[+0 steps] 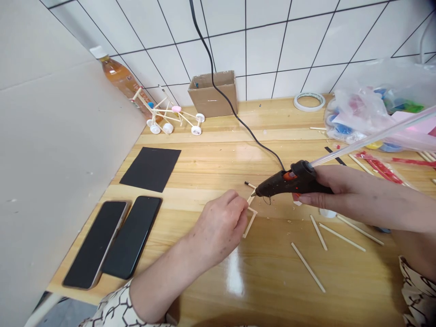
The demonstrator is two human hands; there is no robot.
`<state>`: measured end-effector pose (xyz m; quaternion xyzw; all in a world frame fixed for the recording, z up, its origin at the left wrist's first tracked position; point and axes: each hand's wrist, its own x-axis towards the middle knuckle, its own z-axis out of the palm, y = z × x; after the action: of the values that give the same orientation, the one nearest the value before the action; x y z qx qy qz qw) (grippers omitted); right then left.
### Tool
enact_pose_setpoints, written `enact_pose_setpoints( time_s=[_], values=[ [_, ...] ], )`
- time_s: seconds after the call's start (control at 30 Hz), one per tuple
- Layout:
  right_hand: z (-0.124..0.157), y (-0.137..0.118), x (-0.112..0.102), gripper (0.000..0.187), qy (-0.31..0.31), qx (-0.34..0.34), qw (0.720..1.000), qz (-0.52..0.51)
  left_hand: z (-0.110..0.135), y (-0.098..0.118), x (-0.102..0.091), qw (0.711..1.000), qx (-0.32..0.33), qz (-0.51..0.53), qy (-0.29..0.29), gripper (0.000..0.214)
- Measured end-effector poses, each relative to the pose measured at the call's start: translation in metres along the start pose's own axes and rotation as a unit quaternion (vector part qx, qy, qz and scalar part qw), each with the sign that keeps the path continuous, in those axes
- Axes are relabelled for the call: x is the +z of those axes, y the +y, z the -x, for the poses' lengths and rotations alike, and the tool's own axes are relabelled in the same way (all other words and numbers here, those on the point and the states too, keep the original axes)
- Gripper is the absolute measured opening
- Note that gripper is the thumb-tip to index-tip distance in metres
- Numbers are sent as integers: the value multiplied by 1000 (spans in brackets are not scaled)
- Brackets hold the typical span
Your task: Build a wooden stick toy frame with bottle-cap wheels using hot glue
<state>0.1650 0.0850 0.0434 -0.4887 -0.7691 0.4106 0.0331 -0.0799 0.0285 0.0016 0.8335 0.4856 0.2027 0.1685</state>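
Near the middle of the worktop [207, 159], the left hand [221, 222] has its grip pinched on a small frame of sticks [250, 225], while the right hand [344, 195] has its grip wrapped around a black glue gun [277, 184], whose tip points at the frame just beside the left fingers. The step in hand seems to be the gluing of a joint. The next move, I judge, calls for a steady tip, a little glue, and a left grip holding the pieces well aligned.
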Motion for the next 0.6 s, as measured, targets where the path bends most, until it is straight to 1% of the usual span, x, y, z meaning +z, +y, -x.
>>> enact_pose_setpoints(
  time_s=[0.23, 0.3, 0.4, 0.5, 0.6],
  values=[
    [0, -2, 0, 33, 5, 15, 1000, 4, 0, 1, 1, 1000, -15, 1, 4, 17],
    [0, -3, 0, 32, 3, 6, 1000, -6, 0, 2, 0, 1000, -17, -1, 8, 17],
    [0, -4, -1, 36, 9, -13, 999, -48, 1, 2, 0, 1000, -19, -9, 9, 17],
    [-4, -2, -2, 39, 22, -37, 992, -122, 1, 2, 0, 1000, -20, -17, 11, 17],
    [-8, 1, -3, 35, 48, -44, 983, -172, 1, 2, 1, 999, -19, -26, 10, 17]
  ],
)
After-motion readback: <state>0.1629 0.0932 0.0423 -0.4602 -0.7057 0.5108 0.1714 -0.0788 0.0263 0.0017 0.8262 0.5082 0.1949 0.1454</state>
